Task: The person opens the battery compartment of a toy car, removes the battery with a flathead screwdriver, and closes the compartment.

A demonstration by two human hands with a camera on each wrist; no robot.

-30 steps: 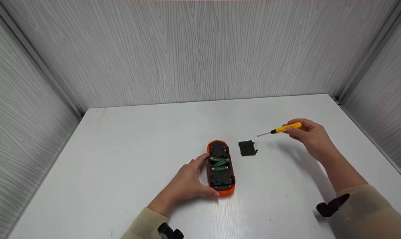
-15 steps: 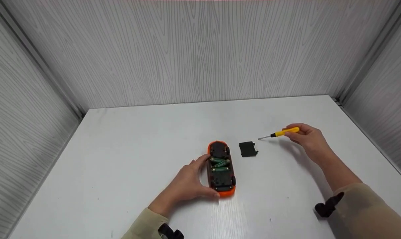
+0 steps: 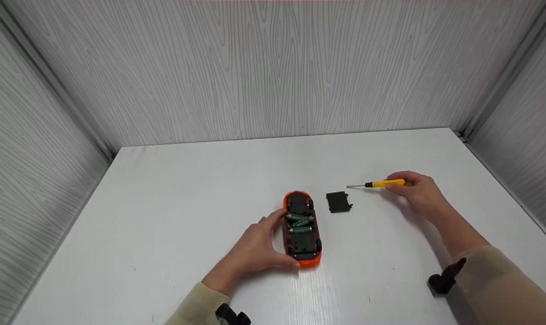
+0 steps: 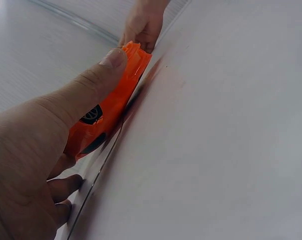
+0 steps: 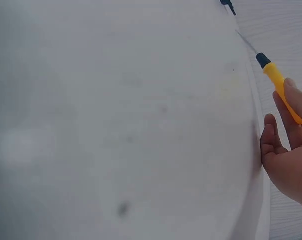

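Observation:
An orange toy car [image 3: 303, 246] lies upside down on the table with its black underside up. Green batteries [image 3: 300, 229] show in its uncovered compartment, one of them slanted. My left hand [image 3: 253, 247] grips the car from the left, thumb at the near end and fingers along the side. In the left wrist view the thumb presses the orange body [image 4: 121, 90]. To the right, my right hand [image 3: 419, 193] pinches a yellow-handled screwdriver [image 3: 381, 183] between thumb and fingers, its shaft pointing left. A flat black battery cover [image 3: 338, 201] lies between the car and the screwdriver.
The white table [image 3: 187, 203] is bounded by a grey wood-grain panel [image 3: 273, 72] at the back and similar panels on both sides. Dark devices [image 3: 446, 276] are strapped at both sleeves.
My right hand has come down toward the table, and the screwdriver has swung from slanted to nearly level. The left hand and the car have stayed in place.

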